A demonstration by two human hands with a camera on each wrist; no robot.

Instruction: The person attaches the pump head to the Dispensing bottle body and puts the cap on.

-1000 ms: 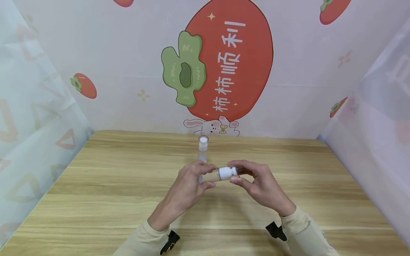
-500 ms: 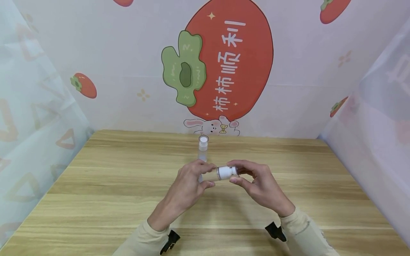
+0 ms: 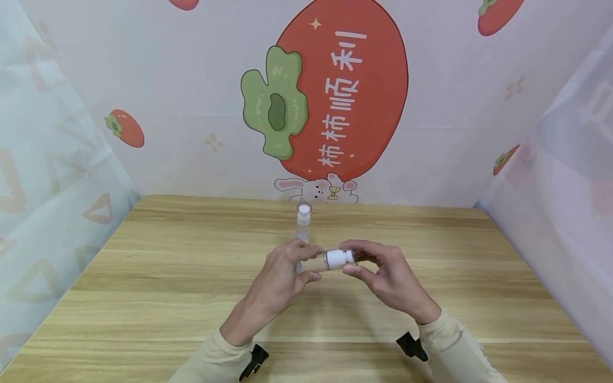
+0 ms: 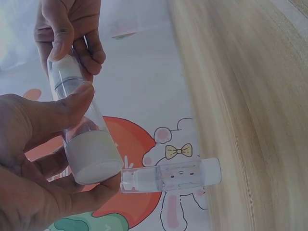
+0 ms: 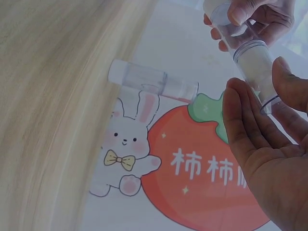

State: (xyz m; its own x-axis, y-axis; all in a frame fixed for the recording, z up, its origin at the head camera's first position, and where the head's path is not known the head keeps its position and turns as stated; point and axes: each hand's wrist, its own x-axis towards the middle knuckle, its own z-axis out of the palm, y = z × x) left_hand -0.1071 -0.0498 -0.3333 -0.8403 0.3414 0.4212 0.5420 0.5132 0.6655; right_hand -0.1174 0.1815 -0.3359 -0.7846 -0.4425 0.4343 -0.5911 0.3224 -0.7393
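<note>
A small clear bottle (image 3: 338, 259), with a white base (image 4: 94, 154) and a white neck under a clear cap, lies nearly level between both hands above the table. My left hand (image 3: 280, 274) grips the body near the white base, thumb on one side and fingers round the other. At the opposite end, my right hand (image 3: 395, 274) pinches the clear cap (image 5: 257, 72) between thumb and fingers. Just behind my left hand, a second clear bottle (image 3: 303, 226) with a white neck stands upright on the table, its lower part partly hidden in the head view.
The wood-grain table (image 3: 167, 298) ends at a white patterned back sheet (image 3: 182, 80) printed with a large red persimmon and a rabbit. Pale side sheets (image 3: 570, 159) hang at left and right. Black straps (image 3: 413, 347) show at the cream sleeves (image 3: 460, 351).
</note>
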